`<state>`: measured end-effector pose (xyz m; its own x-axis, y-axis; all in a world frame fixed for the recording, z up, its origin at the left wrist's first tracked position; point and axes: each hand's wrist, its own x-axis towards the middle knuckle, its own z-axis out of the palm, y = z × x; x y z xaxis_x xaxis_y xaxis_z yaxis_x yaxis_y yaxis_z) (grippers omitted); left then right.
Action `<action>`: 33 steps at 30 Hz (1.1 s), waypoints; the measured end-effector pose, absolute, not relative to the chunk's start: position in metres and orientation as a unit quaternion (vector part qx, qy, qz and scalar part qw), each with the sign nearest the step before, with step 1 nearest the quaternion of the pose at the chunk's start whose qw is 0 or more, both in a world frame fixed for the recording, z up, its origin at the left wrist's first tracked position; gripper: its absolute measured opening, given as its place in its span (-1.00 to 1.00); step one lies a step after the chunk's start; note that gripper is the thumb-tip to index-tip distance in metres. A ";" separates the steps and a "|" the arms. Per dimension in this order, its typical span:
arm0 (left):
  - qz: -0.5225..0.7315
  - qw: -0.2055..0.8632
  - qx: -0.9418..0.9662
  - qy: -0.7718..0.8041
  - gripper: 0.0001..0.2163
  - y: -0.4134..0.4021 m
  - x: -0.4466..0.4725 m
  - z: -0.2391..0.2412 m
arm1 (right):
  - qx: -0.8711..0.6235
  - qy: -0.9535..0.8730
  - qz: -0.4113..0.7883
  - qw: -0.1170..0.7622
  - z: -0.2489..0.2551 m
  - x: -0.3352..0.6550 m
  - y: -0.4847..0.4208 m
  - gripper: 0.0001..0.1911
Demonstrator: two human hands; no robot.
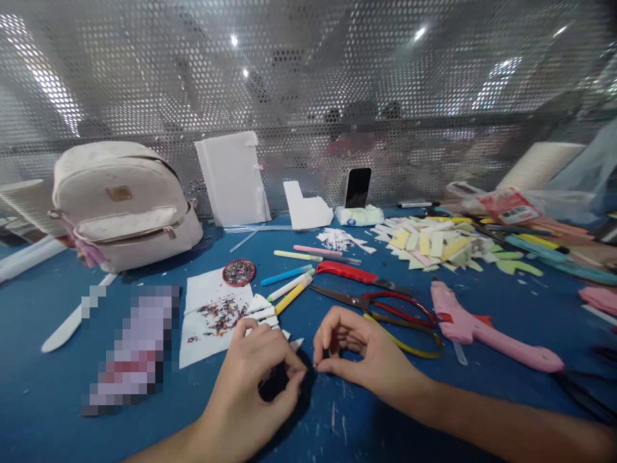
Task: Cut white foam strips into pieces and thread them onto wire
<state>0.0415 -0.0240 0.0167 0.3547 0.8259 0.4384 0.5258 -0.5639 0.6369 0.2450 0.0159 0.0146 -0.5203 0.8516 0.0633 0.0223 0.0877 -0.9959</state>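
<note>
Bracketing white sliver (296, 344), left hand (260, 379) meets right hand (366, 357)

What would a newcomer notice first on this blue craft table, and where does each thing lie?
At the near edge the left hand and right hand meet fingertip to fingertip, pinching something too small to tell. Just right of them lies a pink glue gun, with scissors behind the right hand. A pale backpack stands at the far left, and a heap of paper scraps lies at the far right.
</note>
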 end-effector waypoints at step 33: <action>0.387 0.198 0.794 0.425 -0.81 -0.024 0.041 0.016 | -0.330 -0.641 0.591 0.362 0.013 0.244 0.015 -0.73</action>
<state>0.0406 -0.0239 0.0162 0.3396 0.8278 0.4466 0.5216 -0.5609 0.6429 0.2438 0.0147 0.0135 -0.5204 0.8507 0.0743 -0.0045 0.0843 -0.9964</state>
